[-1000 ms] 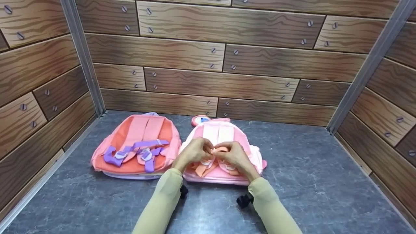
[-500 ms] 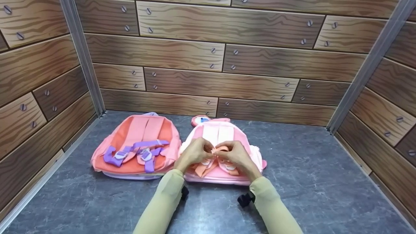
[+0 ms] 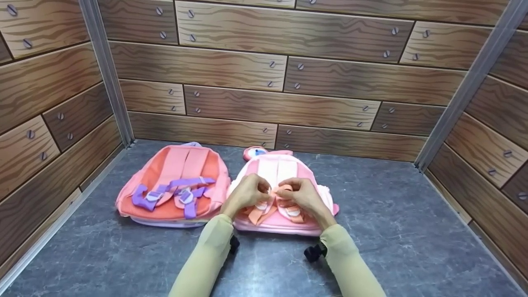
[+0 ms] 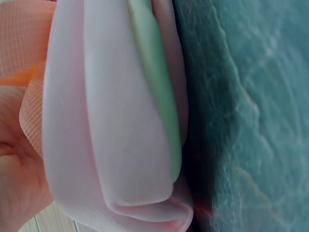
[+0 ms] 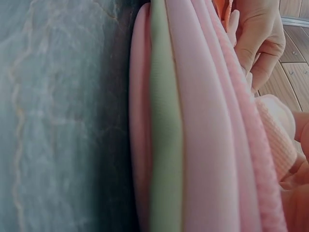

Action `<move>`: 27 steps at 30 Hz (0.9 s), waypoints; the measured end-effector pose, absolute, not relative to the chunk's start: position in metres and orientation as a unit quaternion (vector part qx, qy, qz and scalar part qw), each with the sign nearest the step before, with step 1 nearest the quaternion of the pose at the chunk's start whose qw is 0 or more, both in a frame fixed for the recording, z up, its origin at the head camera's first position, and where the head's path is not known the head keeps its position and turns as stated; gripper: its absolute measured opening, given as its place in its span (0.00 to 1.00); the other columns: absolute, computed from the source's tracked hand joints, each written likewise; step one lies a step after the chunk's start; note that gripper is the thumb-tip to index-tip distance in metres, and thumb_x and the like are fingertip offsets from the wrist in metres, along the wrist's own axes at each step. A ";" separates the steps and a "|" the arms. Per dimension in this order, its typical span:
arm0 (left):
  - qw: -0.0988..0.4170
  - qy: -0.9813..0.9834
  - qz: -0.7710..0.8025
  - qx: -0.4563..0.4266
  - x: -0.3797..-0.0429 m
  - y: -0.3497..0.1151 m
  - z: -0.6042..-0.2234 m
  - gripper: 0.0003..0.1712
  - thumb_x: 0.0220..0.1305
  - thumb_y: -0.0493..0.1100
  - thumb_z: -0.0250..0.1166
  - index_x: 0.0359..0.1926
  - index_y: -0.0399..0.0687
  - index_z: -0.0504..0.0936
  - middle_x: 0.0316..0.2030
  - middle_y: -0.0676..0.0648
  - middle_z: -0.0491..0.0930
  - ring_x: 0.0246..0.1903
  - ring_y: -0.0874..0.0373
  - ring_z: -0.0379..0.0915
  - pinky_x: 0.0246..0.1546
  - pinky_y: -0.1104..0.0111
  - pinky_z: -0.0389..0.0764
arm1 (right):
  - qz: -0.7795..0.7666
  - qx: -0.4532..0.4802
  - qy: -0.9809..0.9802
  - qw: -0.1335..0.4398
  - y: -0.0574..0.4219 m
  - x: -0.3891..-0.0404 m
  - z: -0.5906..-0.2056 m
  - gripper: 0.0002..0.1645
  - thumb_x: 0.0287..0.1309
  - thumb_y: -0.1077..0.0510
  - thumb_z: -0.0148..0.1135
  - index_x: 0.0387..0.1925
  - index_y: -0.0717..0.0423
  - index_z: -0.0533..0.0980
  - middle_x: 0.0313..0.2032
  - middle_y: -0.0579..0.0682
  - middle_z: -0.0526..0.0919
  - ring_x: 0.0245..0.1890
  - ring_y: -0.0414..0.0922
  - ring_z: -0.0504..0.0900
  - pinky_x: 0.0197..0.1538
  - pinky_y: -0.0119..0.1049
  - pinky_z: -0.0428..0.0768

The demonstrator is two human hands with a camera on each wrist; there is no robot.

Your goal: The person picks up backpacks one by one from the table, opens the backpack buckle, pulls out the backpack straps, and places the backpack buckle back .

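Observation:
A pink child's backpack [image 3: 307,169] lies with its strap side up in the middle of the head view. Both hands work over its orange chest strap [image 3: 277,192]. My left hand [image 3: 248,192] pinches the left end of that strap, where a small pale piece shows at the fingertips. My right hand [image 3: 303,196] pinches the strap's right part, which loops up over the fingers. Below the hands hang orange webbing tails [image 3: 259,215] and a white adjuster buckle [image 3: 293,211]. In the left wrist view the bag's pale side [image 4: 125,106] hides most of the fingers.
A coral backpack [image 3: 173,165] with purple straps [image 3: 189,197] lies close against the pink one, on its left. Behind the pink bag, a red plush part with an eye [image 3: 255,152] sticks out. Wood-patterned walls [image 3: 231,66] enclose the grey marbled table [image 3: 392,214].
My right hand has drawn slightly to the right, away from the left, so more orange strap shows between them. My left hand has barely moved, and both backpacks stay in place.

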State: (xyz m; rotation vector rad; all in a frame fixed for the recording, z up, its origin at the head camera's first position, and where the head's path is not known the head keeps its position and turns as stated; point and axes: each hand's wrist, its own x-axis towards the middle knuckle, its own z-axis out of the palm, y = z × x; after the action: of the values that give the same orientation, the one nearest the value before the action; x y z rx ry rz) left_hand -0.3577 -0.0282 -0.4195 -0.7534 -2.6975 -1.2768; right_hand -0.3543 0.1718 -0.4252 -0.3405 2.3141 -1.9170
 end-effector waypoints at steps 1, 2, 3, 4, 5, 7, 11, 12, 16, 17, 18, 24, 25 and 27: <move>0.030 -0.877 -0.414 -0.242 -0.358 -0.028 -0.419 0.06 0.51 0.37 0.74 0.31 0.43 0.87 0.21 0.55 0.77 0.22 0.65 0.68 0.24 0.74 0.69 | -0.627 -0.116 0.769 0.049 0.173 -0.354 -0.425 0.20 0.58 0.65 0.67 0.49 0.75 0.75 0.30 0.50 0.84 0.30 0.44 0.86 0.35 0.36 0.85; 0.031 -0.878 -0.413 -0.240 -0.358 -0.028 -0.419 0.06 0.51 0.38 0.74 0.32 0.44 0.87 0.21 0.55 0.77 0.23 0.65 0.68 0.25 0.74 0.69 | -0.621 -0.118 0.774 0.036 0.174 -0.355 -0.424 0.19 0.57 0.65 0.67 0.48 0.73 0.76 0.30 0.49 0.84 0.30 0.42 0.85 0.36 0.35 0.84; 0.031 -0.879 -0.412 -0.239 -0.358 -0.028 -0.419 0.06 0.51 0.38 0.75 0.32 0.44 0.87 0.21 0.54 0.77 0.23 0.65 0.69 0.25 0.75 0.69 | -0.615 -0.118 0.780 0.021 0.174 -0.355 -0.424 0.17 0.58 0.65 0.67 0.46 0.72 0.78 0.31 0.49 0.84 0.30 0.41 0.84 0.36 0.33 0.84; 0.031 -0.879 -0.411 -0.239 -0.358 -0.029 -0.419 0.06 0.51 0.38 0.75 0.32 0.44 0.87 0.21 0.54 0.78 0.23 0.65 0.69 0.25 0.75 0.70 | -0.610 -0.118 0.784 0.006 0.175 -0.356 -0.423 0.15 0.58 0.64 0.66 0.45 0.71 0.79 0.31 0.50 0.84 0.31 0.41 0.83 0.37 0.33 0.83; 0.031 -0.879 -0.411 -0.238 -0.358 -0.029 -0.419 0.07 0.51 0.38 0.75 0.32 0.44 0.87 0.21 0.54 0.78 0.23 0.65 0.69 0.25 0.75 0.70 | -0.606 -0.116 0.787 -0.010 0.176 -0.357 -0.423 0.13 0.58 0.64 0.66 0.43 0.70 0.80 0.31 0.50 0.84 0.31 0.41 0.82 0.37 0.32 0.82; 0.034 -0.880 -0.409 -0.240 -0.358 -0.028 -0.420 0.07 0.51 0.38 0.75 0.32 0.42 0.86 0.22 0.54 0.78 0.23 0.66 0.69 0.25 0.75 0.70 | -0.602 -0.109 0.790 -0.033 0.178 -0.358 -0.422 0.12 0.59 0.61 0.66 0.41 0.67 0.82 0.32 0.53 0.84 0.33 0.43 0.82 0.39 0.34 0.82; 0.040 -0.880 -0.406 -0.243 -0.357 -0.028 -0.420 0.08 0.49 0.37 0.75 0.32 0.41 0.86 0.21 0.55 0.77 0.22 0.67 0.68 0.25 0.76 0.69 | -0.592 -0.088 0.799 -0.062 0.182 -0.360 -0.420 0.13 0.59 0.55 0.68 0.37 0.62 0.85 0.30 0.55 0.84 0.32 0.45 0.81 0.38 0.37 0.84; 0.042 -0.880 -0.405 -0.245 -0.357 -0.027 -0.420 0.08 0.49 0.37 0.75 0.31 0.41 0.86 0.21 0.55 0.77 0.22 0.67 0.68 0.24 0.76 0.68 | -0.585 -0.084 0.804 -0.069 0.183 -0.361 -0.420 0.13 0.58 0.54 0.69 0.37 0.61 0.85 0.30 0.54 0.84 0.31 0.44 0.81 0.37 0.37 0.83; 0.043 -0.879 -0.408 -0.241 -0.356 -0.027 -0.419 0.08 0.49 0.37 0.75 0.31 0.41 0.86 0.20 0.55 0.76 0.21 0.67 0.68 0.23 0.76 0.68 | -0.554 -0.074 0.822 -0.108 0.189 -0.363 -0.420 0.12 0.58 0.54 0.69 0.38 0.59 0.85 0.31 0.54 0.86 0.30 0.40 0.80 0.35 0.35 0.83; 0.043 -0.879 -0.410 -0.240 -0.356 -0.027 -0.419 0.08 0.49 0.37 0.75 0.31 0.41 0.86 0.20 0.55 0.76 0.21 0.67 0.68 0.23 0.76 0.68 | -0.549 -0.074 0.824 -0.116 0.191 -0.364 -0.421 0.12 0.59 0.56 0.68 0.39 0.60 0.85 0.32 0.54 0.86 0.31 0.40 0.81 0.36 0.35 0.83; 0.042 -0.879 -0.410 -0.239 -0.356 -0.027 -0.419 0.08 0.49 0.37 0.75 0.31 0.42 0.86 0.20 0.55 0.77 0.22 0.67 0.68 0.23 0.76 0.68 | -0.547 -0.073 0.825 -0.121 0.193 -0.364 -0.421 0.11 0.59 0.58 0.67 0.41 0.61 0.85 0.34 0.55 0.87 0.32 0.39 0.81 0.37 0.35 0.83; 0.039 -0.879 -0.414 -0.233 -0.355 -0.027 -0.418 0.08 0.49 0.37 0.75 0.32 0.42 0.86 0.22 0.53 0.80 0.22 0.67 0.69 0.25 0.75 0.71 | -0.532 -0.050 0.835 -0.128 0.205 -0.367 -0.423 0.15 0.59 0.65 0.64 0.48 0.63 0.82 0.37 0.58 0.86 0.32 0.40 0.82 0.38 0.39 0.85; 0.040 -0.879 -0.414 -0.232 -0.355 -0.027 -0.418 0.08 0.49 0.37 0.75 0.32 0.42 0.86 0.22 0.53 0.80 0.22 0.67 0.69 0.25 0.75 0.71 | -0.526 -0.046 0.839 -0.130 0.207 -0.367 -0.423 0.15 0.59 0.65 0.63 0.48 0.62 0.82 0.37 0.58 0.86 0.32 0.40 0.82 0.39 0.39 0.85; 0.041 -0.878 -0.415 -0.234 -0.355 -0.026 -0.419 0.08 0.49 0.37 0.75 0.31 0.42 0.86 0.21 0.53 0.79 0.22 0.67 0.69 0.24 0.75 0.70 | -0.513 -0.044 0.846 -0.134 0.210 -0.368 -0.424 0.14 0.59 0.64 0.63 0.47 0.60 0.83 0.39 0.58 0.87 0.35 0.42 0.83 0.42 0.39 0.84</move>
State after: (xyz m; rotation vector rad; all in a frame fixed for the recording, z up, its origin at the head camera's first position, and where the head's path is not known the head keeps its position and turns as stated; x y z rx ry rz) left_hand -0.3551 -0.0264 -0.4186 -0.7155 -2.6902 -1.2705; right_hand -0.3685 0.2103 -0.4241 -0.1525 2.9132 -1.7673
